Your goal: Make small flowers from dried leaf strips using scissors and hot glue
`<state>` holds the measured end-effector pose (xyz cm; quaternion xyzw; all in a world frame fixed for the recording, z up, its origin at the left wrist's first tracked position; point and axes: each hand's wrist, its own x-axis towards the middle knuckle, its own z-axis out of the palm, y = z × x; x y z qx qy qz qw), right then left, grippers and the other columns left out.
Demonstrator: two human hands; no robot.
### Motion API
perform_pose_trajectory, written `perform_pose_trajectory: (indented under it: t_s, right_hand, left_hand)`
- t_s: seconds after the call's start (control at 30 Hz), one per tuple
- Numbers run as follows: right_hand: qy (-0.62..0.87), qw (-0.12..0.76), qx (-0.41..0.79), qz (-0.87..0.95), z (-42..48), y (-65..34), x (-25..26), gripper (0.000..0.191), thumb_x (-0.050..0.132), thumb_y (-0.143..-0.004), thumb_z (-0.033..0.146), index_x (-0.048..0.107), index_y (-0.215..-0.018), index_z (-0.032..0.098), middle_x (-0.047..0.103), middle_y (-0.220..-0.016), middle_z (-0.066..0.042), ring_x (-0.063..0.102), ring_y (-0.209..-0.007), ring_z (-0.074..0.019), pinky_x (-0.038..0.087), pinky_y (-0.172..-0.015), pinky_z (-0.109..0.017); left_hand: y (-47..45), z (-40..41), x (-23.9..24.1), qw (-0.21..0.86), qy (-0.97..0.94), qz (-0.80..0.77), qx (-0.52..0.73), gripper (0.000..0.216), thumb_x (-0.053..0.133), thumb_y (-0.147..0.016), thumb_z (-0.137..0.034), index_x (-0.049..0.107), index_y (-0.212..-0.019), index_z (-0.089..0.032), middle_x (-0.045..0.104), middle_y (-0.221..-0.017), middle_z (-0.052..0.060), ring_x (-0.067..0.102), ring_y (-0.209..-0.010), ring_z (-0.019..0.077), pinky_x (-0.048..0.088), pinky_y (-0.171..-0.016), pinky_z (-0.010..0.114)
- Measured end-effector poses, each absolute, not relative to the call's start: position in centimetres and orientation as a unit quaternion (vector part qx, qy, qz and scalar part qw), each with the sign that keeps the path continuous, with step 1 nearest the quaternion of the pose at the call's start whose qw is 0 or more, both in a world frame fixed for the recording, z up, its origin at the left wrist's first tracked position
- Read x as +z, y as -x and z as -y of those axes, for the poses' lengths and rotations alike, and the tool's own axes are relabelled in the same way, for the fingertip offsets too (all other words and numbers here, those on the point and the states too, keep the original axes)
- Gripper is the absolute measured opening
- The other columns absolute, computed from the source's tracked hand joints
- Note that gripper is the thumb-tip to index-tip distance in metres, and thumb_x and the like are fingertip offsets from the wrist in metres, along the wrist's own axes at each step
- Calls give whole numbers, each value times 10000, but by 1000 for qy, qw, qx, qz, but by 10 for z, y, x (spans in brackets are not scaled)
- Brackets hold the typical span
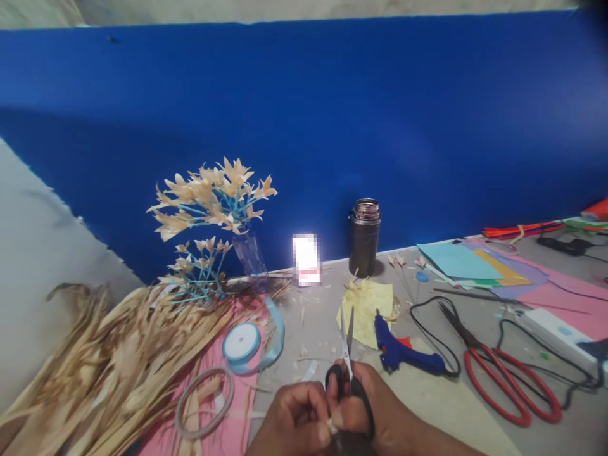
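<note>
While right hand (375,411) grips black scissors (348,367), blades up, left hand (297,421) pinches small strip (331,425).

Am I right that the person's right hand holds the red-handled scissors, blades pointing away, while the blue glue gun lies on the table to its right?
Not quite. In the head view the right hand holds the black-handled scissors, blades pointing away. The red-handled scissors lie untouched on the table, farther right. The blue glue gun does lie to the right of the hand.

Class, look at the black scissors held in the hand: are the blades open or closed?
Slightly open: the black scissors' two blade tips stand apart in a narrow V.
</note>
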<state>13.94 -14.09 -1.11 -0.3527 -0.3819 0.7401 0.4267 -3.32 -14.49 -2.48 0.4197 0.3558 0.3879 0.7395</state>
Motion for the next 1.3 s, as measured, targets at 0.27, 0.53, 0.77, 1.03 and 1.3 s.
perform_pose_trajectory:
  t_s: [0.27, 0.53, 0.77, 1.03, 1.3]
  right_hand:
    - [356, 500, 724, 316, 130, -161, 3, 303, 840, -685, 370, 701, -862, 168, 596, -731, 12, 401, -548, -89, 335, -505, -219]
    - [398, 485, 701, 341, 122, -163, -3, 449, 871, -689, 543, 648, -728, 155, 499, -628, 42, 336, -521, -74, 282, -474, -215]
    - [465, 459, 624, 429, 121, -165, -7, 357, 801, -759, 486, 646, -717, 167, 517, -596, 37, 413, -546, -104, 299, -521, -240]
    - [483, 456, 585, 466, 115, -170, -11, 258, 761, -747, 409, 659, -716, 174, 574, -614, 13, 472, -563, -125, 366, -549, -258]
    - [556, 545, 503, 375, 98, -177, -12, 373, 840, -610, 473, 658, -769, 188, 608, -639, 12, 525, -576, -153, 419, -554, -280]
  left_hand:
    - [40, 124, 27, 717, -277, -440, 464, 435, 1014, -520, -328, 691, -735, -131, 676, -624, 11, 570, -507, 80, 409, -508, 184]
    - [19, 101, 48, 681, -287, -427, 521, 367, 932, -581, -272, 638, -759, -144, 711, -690, 31, 585, -520, 85, 440, -490, 188]
    - [4, 73, 45, 626, -350, -478, 507, 235, 824, -606, -243, 639, -722, -157, 705, -694, 30, 599, -543, 111, 423, -469, 200]
    - [-29, 7, 14, 583, -382, -527, 487, 164, 791, -565, -86, 652, -634, -140, 590, -506, -25, 520, -442, 91, 308, -402, 186]
    - [-33, 32, 25, 697, -348, -457, 430, 288, 847, -529, -206, 625, -703, -148, 711, -695, 64, 586, -510, 106, 361, -433, 194]
